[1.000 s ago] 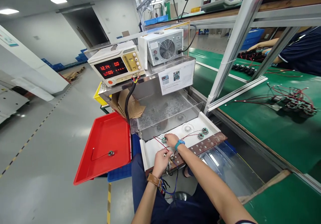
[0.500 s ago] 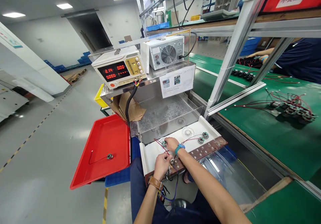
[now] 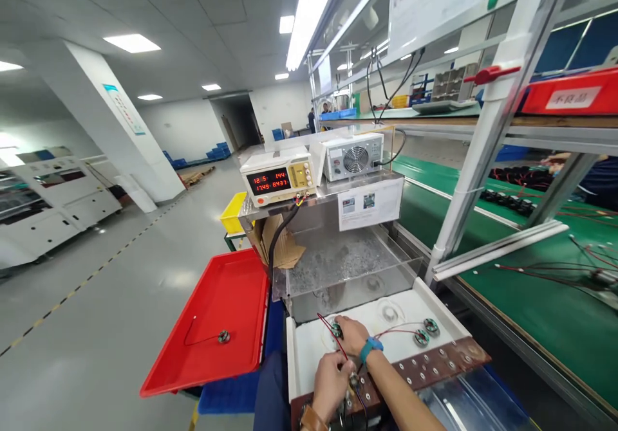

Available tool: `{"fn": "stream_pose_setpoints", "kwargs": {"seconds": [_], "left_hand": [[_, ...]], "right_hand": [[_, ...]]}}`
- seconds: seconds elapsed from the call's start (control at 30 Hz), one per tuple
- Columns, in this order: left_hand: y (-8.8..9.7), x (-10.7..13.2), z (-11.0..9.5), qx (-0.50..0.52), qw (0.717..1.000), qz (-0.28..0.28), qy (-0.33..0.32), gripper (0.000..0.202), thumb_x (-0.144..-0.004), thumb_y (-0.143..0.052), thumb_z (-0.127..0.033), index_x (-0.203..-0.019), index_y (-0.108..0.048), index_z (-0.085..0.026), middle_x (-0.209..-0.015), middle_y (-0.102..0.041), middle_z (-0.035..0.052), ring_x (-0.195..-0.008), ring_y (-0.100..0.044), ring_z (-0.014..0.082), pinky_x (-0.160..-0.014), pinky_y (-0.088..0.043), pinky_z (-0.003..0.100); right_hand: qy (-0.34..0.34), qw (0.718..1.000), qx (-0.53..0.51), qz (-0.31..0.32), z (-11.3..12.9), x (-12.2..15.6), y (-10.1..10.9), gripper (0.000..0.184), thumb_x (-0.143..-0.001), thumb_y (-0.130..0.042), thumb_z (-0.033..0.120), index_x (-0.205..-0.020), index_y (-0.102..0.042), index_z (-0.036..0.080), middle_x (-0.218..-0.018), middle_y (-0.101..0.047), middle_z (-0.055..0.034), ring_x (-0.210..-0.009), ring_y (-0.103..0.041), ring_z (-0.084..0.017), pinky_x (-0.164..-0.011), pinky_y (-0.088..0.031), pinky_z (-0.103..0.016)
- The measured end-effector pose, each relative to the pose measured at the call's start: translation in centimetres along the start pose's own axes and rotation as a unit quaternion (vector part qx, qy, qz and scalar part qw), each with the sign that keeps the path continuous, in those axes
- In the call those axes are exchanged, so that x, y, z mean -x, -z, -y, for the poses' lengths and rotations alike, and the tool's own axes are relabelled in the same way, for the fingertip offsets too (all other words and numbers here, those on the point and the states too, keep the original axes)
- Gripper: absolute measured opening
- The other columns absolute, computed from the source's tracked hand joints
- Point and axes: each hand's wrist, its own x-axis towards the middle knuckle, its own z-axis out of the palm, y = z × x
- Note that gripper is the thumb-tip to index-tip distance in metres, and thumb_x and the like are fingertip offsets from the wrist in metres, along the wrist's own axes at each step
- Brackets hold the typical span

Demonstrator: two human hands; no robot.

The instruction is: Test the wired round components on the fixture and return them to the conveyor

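Note:
My right hand is closed on a small round motor with a green circuit board, at the left part of the white tray. Thin wires, one red, loop from this motor down to my left hand. The fingers of that hand pinch the wire ends at a metal terminal on the brown strip along the tray's near edge. Two more round motors, one nearer and one farther, lie with their wires at the tray's right.
A lit power supply and a grey fan unit stand on a metal shelf beyond the tray. On the left, a red tray holds one motor. A white post rises beside the green bench.
My view has tilted up, so the scene sits lower. The power supply readout has risen from 2.14 and 0.00 to about 12.5 and 1.44. Both hands keep their holds.

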Motion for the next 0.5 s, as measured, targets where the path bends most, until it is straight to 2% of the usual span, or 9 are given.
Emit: {"fn": "stream_pose_setpoints", "kwargs": {"seconds": [0.13, 0.23, 0.3, 0.37, 0.43, 0.5], "left_hand": [[-0.3, -0.2, 0.4, 0.002, 1.0, -0.004, 0.001, 0.025, -0.074, -0.05, -0.032, -0.062, -0.066, -0.017, -0.07, -0.071, 0.0065, -0.072, -0.062, 0.022, -0.071, -0.042, 0.031], [-0.4, -0.3, 0.7, -0.006, 1.0, -0.005, -0.005, 0.027, -0.076, -0.05, -0.037, -0.063, -0.065, -0.018, -0.072, -0.072, 0.008, -0.075, -0.064, 0.0244, -0.074, -0.044, 0.033], [-0.4, -0.4, 0.8, 0.004, 1.0, -0.013, -0.012, 0.033, -0.077, -0.05, -0.045, -0.065, -0.064, -0.019, -0.074, -0.072, 0.0087, -0.078, -0.065, 0.026, -0.076, -0.046, 0.034], [-0.3, -0.5, 0.9, 0.041, 0.999, -0.011, -0.022, 0.043, -0.077, -0.049, -0.058, -0.069, -0.065, -0.019, -0.075, -0.072, 0.0093, -0.08, -0.066, 0.0272, -0.078, -0.049, 0.034], [-0.1, -0.7, 0.9, 0.092, 0.995, -0.002, -0.028, 0.055, -0.073, -0.048, -0.071, -0.077, -0.065, -0.019, -0.076, -0.073, 0.0101, -0.082, -0.068, 0.028, -0.079, -0.051, 0.035], [0.0, -1.0, 1.0, 0.132, 0.991, 0.007, -0.019, 0.067, -0.068, -0.045, -0.079, -0.084, -0.065, -0.018, -0.077, -0.073, 0.0111, -0.083, -0.07, 0.0289, -0.08, -0.053, 0.036]], "right_hand": [[0.005, 1.0, 0.002, 0.002, 0.1, 0.0, 0.2, 0.039, -0.073, -0.061, 0.029, -0.11, -0.063, 0.02, -0.107, -0.068, -0.0097, -0.092, -0.065, -0.025, -0.074, -0.04, -0.029], [0.028, 1.0, -0.002, -0.009, 0.3, 0.0, 0.4, 0.029, -0.075, -0.06, 0.029, -0.102, -0.066, 0.021, -0.103, -0.07, -0.0086, -0.09, -0.064, -0.024, -0.074, -0.039, -0.029], [0.035, 0.998, -0.025, -0.044, 0.5, 0.1, 0.6, 0.024, -0.075, -0.06, 0.03, -0.095, -0.068, 0.02, -0.098, -0.07, -0.0081, -0.087, -0.064, -0.023, -0.073, -0.039, -0.028], [0.008, 0.991, -0.083, -0.105, 0.6, 0.4, 1.1, 0.02, -0.074, -0.063, 0.034, -0.087, -0.068, 0.02, -0.088, -0.07, -0.0058, -0.08, -0.062, -0.02, -0.069, -0.038, -0.027], [-0.045, 0.964, -0.18, -0.192, -0.1, 0.8, 2.2, 0.021, -0.075, -0.064, 0.039, -0.082, -0.068, 0.019, -0.073, -0.066, -0.0021, -0.069, -0.058, -0.017, -0.063, -0.036, -0.024], [-0.091, 0.904, -0.301, -0.29, -2.3, 1.5, 4.3, 0.028, -0.076, -0.064, 0.045, -0.082, -0.068, 0.018, -0.061, -0.058, 0.0016, -0.059, -0.052, -0.014, -0.056, -0.034, -0.023]]}}
